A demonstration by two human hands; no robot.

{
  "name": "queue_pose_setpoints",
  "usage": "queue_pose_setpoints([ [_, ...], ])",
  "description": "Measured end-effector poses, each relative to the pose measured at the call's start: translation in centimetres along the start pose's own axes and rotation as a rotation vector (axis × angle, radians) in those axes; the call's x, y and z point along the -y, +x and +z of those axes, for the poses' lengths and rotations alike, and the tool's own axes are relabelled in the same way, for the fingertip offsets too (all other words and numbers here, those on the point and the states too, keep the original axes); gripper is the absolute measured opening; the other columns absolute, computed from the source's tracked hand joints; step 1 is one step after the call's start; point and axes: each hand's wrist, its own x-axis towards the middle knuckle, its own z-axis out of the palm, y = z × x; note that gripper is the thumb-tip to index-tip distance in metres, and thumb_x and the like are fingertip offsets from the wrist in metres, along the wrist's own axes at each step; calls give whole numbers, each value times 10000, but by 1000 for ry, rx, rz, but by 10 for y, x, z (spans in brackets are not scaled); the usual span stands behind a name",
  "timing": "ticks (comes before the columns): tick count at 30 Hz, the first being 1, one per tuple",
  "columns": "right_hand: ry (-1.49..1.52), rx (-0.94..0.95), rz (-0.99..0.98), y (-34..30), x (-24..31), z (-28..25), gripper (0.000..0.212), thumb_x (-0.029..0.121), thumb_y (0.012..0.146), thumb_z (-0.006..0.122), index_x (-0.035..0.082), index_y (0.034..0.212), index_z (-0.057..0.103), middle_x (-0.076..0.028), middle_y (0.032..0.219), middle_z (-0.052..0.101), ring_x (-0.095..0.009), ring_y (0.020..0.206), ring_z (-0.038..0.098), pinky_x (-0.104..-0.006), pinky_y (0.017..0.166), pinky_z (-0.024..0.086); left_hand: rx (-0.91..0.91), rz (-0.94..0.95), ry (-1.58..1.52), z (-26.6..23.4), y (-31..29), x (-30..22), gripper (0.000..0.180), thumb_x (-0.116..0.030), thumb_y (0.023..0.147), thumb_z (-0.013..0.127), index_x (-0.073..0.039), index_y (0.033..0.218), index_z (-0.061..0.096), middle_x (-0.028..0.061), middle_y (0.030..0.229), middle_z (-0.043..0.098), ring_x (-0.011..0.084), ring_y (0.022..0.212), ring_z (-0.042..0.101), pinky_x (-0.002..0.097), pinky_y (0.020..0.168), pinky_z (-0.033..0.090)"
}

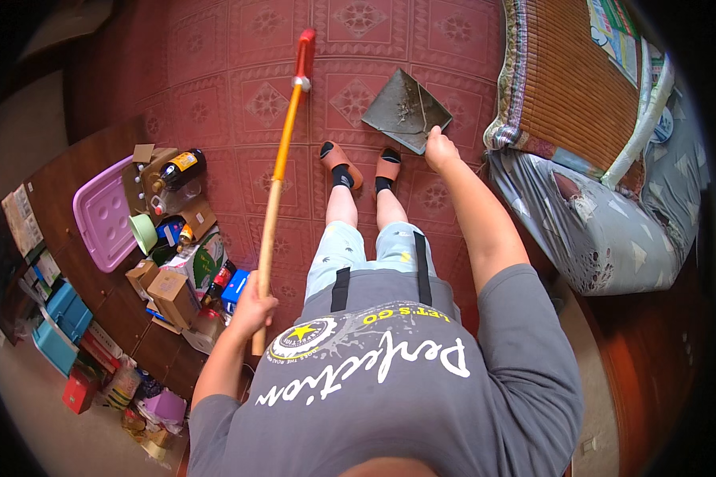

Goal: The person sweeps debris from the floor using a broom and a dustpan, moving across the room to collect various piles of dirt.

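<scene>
My left hand (252, 307) is wrapped round the lower part of a long wooden handle, orange toward its far end. It belongs to a broom (282, 151) whose narrow red head (305, 57) rests out ahead on the floor, left of my feet. With my right hand (441, 149) closed, I grip the near side of a grey dustpan (390, 118), its own handle hidden by my fingers. The pan is tilted, just ahead of my right foot. Bits of debris and a thin pale strand lie inside it. Broom head and dustpan are apart.
Red patterned tiles (350, 102) cover the floor. At left, boxes, bottles and a purple plastic lid (103, 213) stand beside a dark wooden cabinet (71, 171). A bed with a brown woven mat (569, 79) and hanging grey cloth (589, 222) borders the right.
</scene>
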Motion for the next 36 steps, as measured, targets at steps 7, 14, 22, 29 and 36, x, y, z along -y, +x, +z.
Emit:
queue_pose_setpoints([
  [7,-25,-26,6,4,-1,-1,223,151,852,327,28,1021,406,-226,1068,537,-348,1015,518,-441,840,410,200,24,-250,13,-17,21,367,1,672,567,-61,999,410,9,656,474,76,551,489,183,497,380],
  [14,5,-29,11,5,2,-2,212,134,845,341,29,1017,404,-231,1067,536,-350,1011,522,-442,843,409,146,105,-209,14,-65,12,389,-156,747,642,-57,1051,421,29,922,511,85,851,500,204,729,410],
  [22,41,-16,25,6,3,-6,247,133,853,306,18,1040,418,-235,1081,532,-341,1033,513,-428,860,409,24,157,207,23,35,-43,431,8,670,506,-103,1058,354,29,595,404,111,370,394,255,311,314],
  [29,-8,-5,31,1,4,-9,238,131,839,354,24,1042,415,-215,1081,539,-333,1033,515,-419,864,406,349,36,-246,22,-2,-22,415,-13,657,562,-51,1042,413,-2,636,432,61,439,403,210,401,336],
  [36,15,-26,11,-8,-8,-3,231,130,837,355,28,1033,422,-217,1075,540,-332,1035,512,-424,851,412,106,206,-226,29,-45,10,435,13,687,552,-44,1095,412,1,761,481,55,649,488,184,566,391],
])
